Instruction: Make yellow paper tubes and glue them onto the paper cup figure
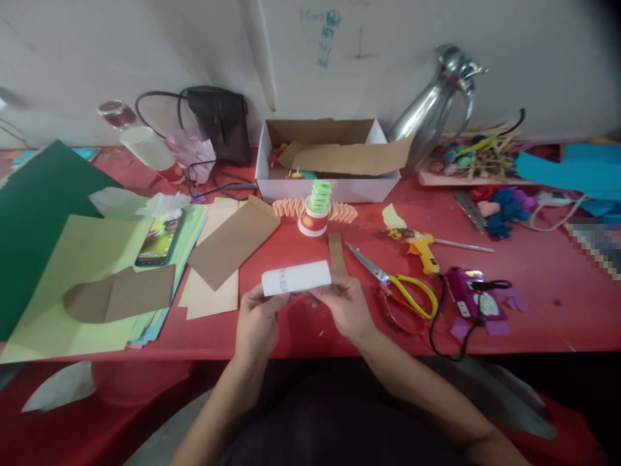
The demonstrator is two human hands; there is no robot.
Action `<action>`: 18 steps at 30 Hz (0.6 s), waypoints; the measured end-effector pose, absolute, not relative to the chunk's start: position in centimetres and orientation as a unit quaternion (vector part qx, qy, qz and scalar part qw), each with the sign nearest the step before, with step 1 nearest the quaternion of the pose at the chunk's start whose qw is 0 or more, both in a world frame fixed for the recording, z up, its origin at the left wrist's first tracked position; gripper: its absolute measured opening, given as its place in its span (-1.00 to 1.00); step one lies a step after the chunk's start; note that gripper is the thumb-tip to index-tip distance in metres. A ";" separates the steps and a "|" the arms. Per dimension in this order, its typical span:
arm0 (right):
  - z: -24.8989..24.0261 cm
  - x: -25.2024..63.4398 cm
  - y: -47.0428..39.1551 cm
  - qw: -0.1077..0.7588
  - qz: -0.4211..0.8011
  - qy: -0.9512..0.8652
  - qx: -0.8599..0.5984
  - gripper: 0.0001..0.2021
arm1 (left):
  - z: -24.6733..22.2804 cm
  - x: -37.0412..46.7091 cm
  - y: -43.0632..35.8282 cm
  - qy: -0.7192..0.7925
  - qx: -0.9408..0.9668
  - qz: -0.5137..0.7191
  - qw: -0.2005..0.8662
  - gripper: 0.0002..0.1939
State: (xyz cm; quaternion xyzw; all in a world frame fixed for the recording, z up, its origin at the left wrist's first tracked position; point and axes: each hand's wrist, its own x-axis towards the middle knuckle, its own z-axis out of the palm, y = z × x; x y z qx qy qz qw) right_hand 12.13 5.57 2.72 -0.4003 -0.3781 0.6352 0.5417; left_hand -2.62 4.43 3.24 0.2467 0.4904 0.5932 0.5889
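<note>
Two hands on one thing right now: the left hand (257, 317) has the left end of a white printed piece (297, 277) pinched, and the right hand (347, 307) grips its right end. It sits just about mid-frame, a bit below center, spanning the gap between them, right end tipped slightly up (looks like rolled or folded paper, can't tell which).

Room-wise, the red surface (303, 333) has its front edge running across the lower part of the frame, and both forearms cross it. Bare red shows between the hands and that edge, plus a bigger stretch at the right of the frame, past the yellow glue gun (424, 252).

Tighter elsewhere: scissors (383, 278) lie just right of the right hand, a brown strip (336, 249) is right behind it, and brown cardboard (235, 243) fills the area up and left of the left hand. Straight behind the white piece stands a decorated paper cup (313, 223), with a white box (334, 190) farther back, upper middle.
</note>
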 end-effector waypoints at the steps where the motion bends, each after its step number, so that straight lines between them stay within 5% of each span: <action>1: 2.7 12.1 5.6 0.545 0.629 -0.376 -0.409 -0.88 | 3.3 -2.6 4.4 0.490 0.248 0.593 0.589 -0.83; 13: 2.8 12.6 5.4 0.431 0.657 -0.395 -0.476 -0.63 | 2.7 -4.7 4.2 0.450 0.390 0.557 0.578 -0.69; 18: 2.3 12.8 4.6 0.469 0.454 -0.573 -0.495 -0.67 | 3.1 -4.2 4.3 0.468 0.321 0.595 0.568 -0.79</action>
